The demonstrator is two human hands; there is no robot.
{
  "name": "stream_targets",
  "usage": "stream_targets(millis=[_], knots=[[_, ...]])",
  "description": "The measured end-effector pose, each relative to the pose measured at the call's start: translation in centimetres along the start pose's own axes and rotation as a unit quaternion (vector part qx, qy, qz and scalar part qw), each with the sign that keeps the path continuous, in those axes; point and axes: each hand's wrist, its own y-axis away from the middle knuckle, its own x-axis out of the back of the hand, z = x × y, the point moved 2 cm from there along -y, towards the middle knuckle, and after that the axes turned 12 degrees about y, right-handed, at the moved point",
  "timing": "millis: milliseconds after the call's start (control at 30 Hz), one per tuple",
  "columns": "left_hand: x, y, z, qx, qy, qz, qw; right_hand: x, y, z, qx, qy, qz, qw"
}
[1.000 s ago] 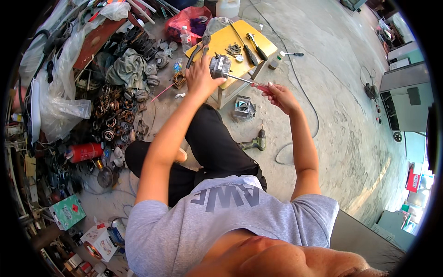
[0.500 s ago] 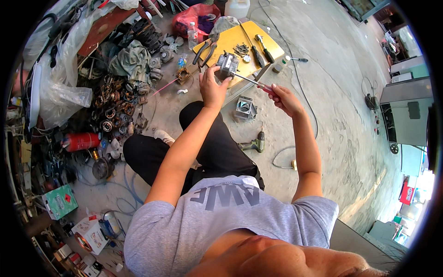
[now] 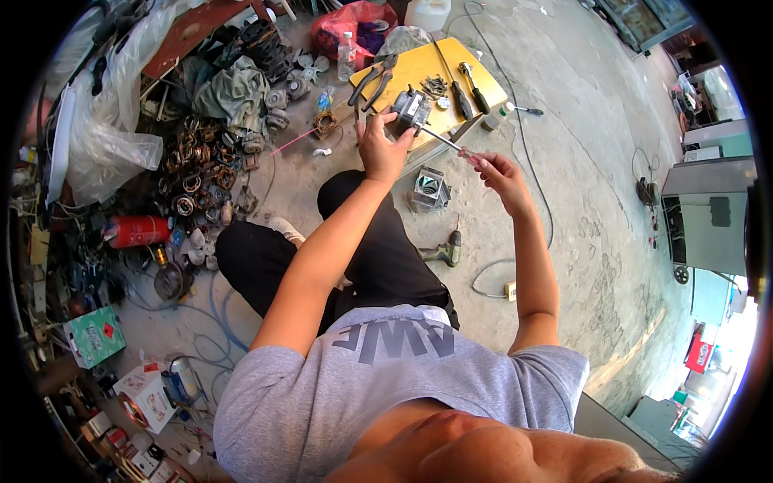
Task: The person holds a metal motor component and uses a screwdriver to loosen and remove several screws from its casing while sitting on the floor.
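Note:
My left hand (image 3: 382,146) grips a small grey electric motor (image 3: 411,106) held up in front of me, above my bent knees. My right hand (image 3: 499,173) holds a screwdriver (image 3: 448,142) with a red handle; its thin shaft runs up and left to the motor. Just beyond the motor lies a low yellow board (image 3: 427,72) carrying pliers (image 3: 372,80), two dark-handled screwdrivers (image 3: 469,92) and a few small metal parts.
On the concrete floor near my knee sit a square metal frame part (image 3: 430,188) and a cordless drill (image 3: 449,248). A heap of motor parts, coils, rags and plastic sheet fills the left. A red extinguisher (image 3: 138,231) and boxes lie lower left. Grey cabinets stand at right.
The motor and both hands sit a little higher and further right in view, closer to the yellow board. The grip on motor and screwdriver is unchanged.

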Motion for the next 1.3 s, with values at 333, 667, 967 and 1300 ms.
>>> stream_targets(millis=[333, 667, 967, 1300], knots=[[0.1, -0.2, -1.2, 0.022, 0.015, -0.024, 0.999, -2.3, 0.5, -0.6, -0.048, 0.002, 0.055, 0.997], [-0.1, -0.1, -1.2, 0.022, 0.012, -0.024, 0.999, -1.1, -0.8, -0.7, 0.009, 0.119, 0.01, 0.993], [-0.1, 0.0, -0.9, 0.023, -0.003, -0.022, 0.999, -0.8, -0.6, 0.1, -0.164, -0.078, -0.131, 0.975], [-0.1, 0.1, -1.1, 0.03, 0.005, -0.025, 0.999, 0.2, -0.9, -0.5, -0.174, -0.118, -0.145, 0.967]])
